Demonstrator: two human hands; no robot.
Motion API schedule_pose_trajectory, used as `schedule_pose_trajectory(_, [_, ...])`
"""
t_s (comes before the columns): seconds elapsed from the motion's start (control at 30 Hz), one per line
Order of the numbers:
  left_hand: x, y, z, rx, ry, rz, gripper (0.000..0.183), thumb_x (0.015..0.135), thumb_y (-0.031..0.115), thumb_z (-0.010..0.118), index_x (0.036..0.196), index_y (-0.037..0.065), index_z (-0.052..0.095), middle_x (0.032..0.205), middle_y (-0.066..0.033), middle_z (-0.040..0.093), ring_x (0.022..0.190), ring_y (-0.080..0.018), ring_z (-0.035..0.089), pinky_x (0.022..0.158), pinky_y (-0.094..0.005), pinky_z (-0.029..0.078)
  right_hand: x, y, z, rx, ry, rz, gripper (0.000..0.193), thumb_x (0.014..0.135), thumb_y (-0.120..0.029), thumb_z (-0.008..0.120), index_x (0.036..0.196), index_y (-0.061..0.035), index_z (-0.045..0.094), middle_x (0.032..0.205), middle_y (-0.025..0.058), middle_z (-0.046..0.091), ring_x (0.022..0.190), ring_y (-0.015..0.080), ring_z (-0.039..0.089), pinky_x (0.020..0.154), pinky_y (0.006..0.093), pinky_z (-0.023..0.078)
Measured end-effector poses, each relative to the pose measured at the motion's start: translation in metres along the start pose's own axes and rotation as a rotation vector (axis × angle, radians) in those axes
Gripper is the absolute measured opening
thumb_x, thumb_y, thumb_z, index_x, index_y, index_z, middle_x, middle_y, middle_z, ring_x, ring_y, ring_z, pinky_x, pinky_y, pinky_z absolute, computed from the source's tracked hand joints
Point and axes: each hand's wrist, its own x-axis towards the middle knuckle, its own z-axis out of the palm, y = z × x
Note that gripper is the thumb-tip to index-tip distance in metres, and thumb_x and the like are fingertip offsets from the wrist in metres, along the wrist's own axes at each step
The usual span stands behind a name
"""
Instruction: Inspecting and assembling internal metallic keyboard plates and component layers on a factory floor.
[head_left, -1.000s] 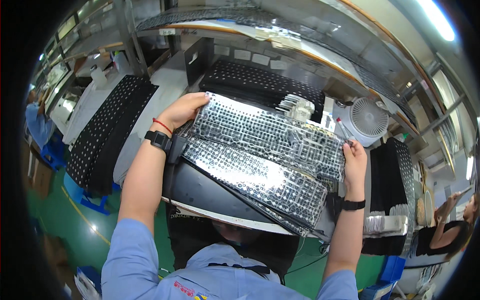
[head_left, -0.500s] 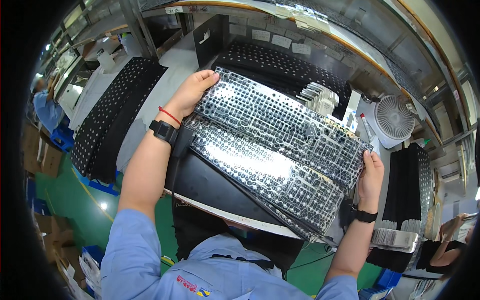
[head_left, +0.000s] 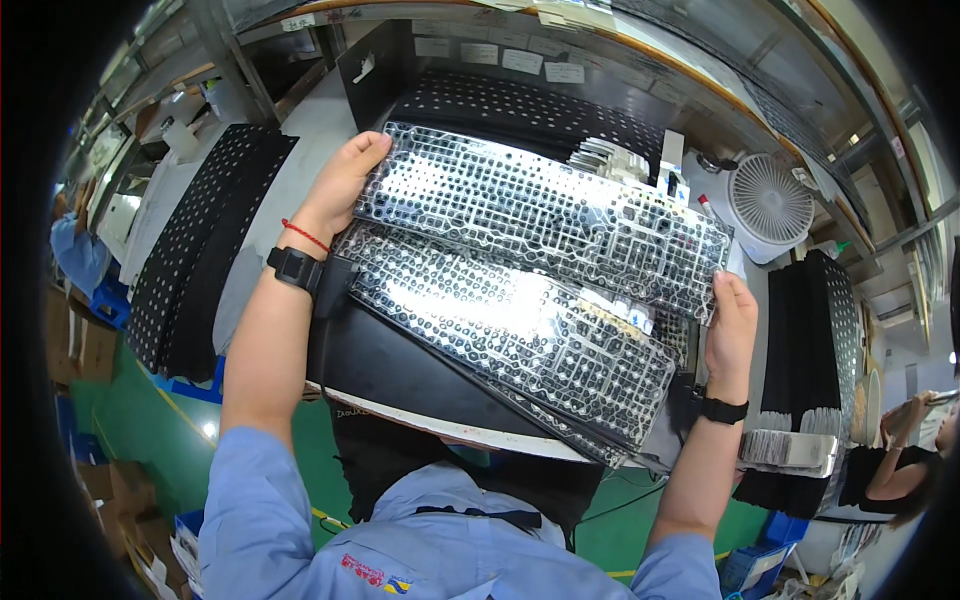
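One long, glossy, black-and-silver patterned sheet, held at both ends.
Head view: round white fan, right rear; black white-dotted sheeting, left; similar glossy lower sheet, partly overlapped, nearer the body. Left hand pinches the left end; right hand pinches the right.

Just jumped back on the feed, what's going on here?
A person's left hand and right hand hold a clear patterned sheet by its two ends, raised above the bench. A similar sheet lies slanted below it, over a black surface. A round white fan stands beyond, to the right.
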Motion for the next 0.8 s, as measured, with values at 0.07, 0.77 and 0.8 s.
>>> schedule_pose_trajectory(0.07, [-0.001,0.001,0.002,0.004,0.008,-0.017,0.02,0.1,0.023,0.054,0.1,0.005,0.06,0.09,0.0009,0.066,0.077,-0.0047,0.06,0.071,-0.0217,0.05,0.002,0.002,-0.006,-0.054,-0.038,-0.008,0.017,0.099,-0.014,0.056,0.095,-0.0005,0.065,0.08,-0.0055,0.06,0.069,0.0008,0.049,0.062,0.0186,0.038])
schedule_pose_trajectory(0.77, [-0.005,0.009,-0.024,-0.035,-0.051,0.097,0.022,0.1,0.028,0.053,0.097,0.009,0.064,0.069,0.005,0.059,0.048,-0.0019,0.04,0.046,-0.0161,0.028,-0.005,-0.008,-0.007,-0.091,0.064,-0.113,0.02,0.098,-0.019,0.059,0.096,-0.0008,0.065,0.066,-0.0058,0.053,0.052,0.0014,0.041,0.047,0.0173,0.03])
schedule_pose_trajectory(0.8, [-0.004,0.009,-0.025,-0.045,-0.085,0.142,0.025,0.101,0.03,0.052,0.097,0.009,0.064,0.068,0.005,0.057,0.049,-0.0022,0.039,0.046,-0.0164,0.028,-0.006,-0.009,-0.007,-0.077,0.07,-0.152,0.021,0.098,-0.021,0.058,0.098,-0.0004,0.064,0.066,-0.0047,0.054,0.052,0.0023,0.042,0.048,0.0172,0.031])
